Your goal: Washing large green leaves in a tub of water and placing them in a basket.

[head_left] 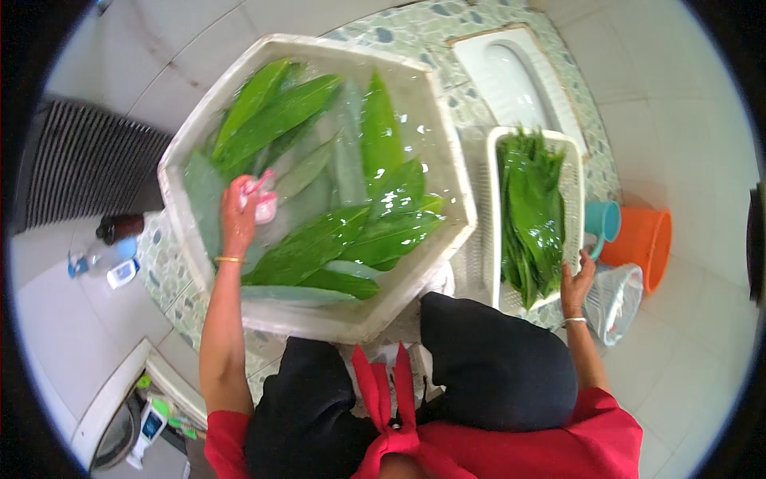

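Note:
My left hand (pixel 238 209) is closed on a pink-and-white scrubbing cloth (pixel 265 209), which is partly under water. It is in a large white many-sided tub (pixel 179 164), among long green leaves (pixel 275 120) that float or lie in the water. Over at the right, my right hand (pixel 578 281) rests at the near right corner of a white plastic basket (pixel 492 231), its fingers apart. A stack of wet green leaves (pixel 533 211) lies lengthwise inside that basket, close beside the fingers.
An orange bucket (pixel 650 243), a teal dipper (pixel 604 219) and a bin with a clear bag (pixel 616 295) stand right of the basket. Behind it is a white squat toilet (pixel 511 76). Bottles (pixel 100 259) and a black ribbed panel (pixel 96 164) are at left.

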`<state>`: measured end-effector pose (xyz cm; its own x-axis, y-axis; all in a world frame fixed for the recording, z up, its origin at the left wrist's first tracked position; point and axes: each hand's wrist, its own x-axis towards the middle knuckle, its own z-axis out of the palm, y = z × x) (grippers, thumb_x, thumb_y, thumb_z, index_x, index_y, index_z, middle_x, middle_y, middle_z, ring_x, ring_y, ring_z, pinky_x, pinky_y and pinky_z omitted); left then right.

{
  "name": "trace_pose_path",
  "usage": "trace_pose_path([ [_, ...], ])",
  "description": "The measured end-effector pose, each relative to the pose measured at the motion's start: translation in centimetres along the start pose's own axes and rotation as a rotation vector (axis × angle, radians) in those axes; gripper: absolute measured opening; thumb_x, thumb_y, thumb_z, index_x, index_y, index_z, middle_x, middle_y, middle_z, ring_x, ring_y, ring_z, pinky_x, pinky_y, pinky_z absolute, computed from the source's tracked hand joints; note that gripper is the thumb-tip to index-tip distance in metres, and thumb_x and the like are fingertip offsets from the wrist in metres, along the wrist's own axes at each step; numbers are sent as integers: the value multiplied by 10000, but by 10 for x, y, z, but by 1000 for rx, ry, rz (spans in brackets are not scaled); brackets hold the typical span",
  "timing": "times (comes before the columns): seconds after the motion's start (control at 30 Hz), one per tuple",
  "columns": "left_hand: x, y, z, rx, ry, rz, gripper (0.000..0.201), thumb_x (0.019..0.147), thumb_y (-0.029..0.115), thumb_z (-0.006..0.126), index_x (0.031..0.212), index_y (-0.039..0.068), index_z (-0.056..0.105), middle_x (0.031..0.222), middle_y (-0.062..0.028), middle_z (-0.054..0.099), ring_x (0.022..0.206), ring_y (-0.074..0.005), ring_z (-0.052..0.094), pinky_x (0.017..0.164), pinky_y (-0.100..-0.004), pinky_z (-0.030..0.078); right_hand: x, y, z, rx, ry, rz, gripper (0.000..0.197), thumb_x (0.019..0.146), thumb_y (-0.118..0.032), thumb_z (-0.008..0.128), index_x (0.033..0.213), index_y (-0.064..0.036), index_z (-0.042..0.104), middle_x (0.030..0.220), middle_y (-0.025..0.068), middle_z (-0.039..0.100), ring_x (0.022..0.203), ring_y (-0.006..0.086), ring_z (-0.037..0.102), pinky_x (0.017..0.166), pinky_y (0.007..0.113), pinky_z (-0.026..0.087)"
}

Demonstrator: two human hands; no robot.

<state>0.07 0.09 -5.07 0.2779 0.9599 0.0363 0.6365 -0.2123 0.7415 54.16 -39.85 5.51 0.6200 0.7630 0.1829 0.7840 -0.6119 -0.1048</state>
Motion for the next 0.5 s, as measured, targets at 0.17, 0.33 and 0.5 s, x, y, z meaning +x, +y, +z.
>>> trace_pose_path([
  [0.17,-4,27,-23,-465,-2,-248,239,869,116,548,1095,52,504,1006,-29,528,919,-101,500,828,-254,422,68,-185,19,745,-439,-64,212,821,-41,594,1030,-10,581,903,66,613,809,127,587,731,261,485],
  [0.33,-15,35,-27,-833,57,-369,231,870,105,553,1092,57,510,1007,-17,529,912,-89,506,812,-243,433,78,-322,74,823,-857,-480,223,812,-101,618,995,20,578,822,134,601,680,173,593,618,288,479],
  [0.5,-18,43,-29,-1000,116,-403,236,865,97,562,1093,60,515,1005,-13,530,908,-83,511,792,-235,441,60,-380,133,788,-822,-691,239,803,-115,634,1005,2,587,824,168,597,719,227,601,642,331,488],
])
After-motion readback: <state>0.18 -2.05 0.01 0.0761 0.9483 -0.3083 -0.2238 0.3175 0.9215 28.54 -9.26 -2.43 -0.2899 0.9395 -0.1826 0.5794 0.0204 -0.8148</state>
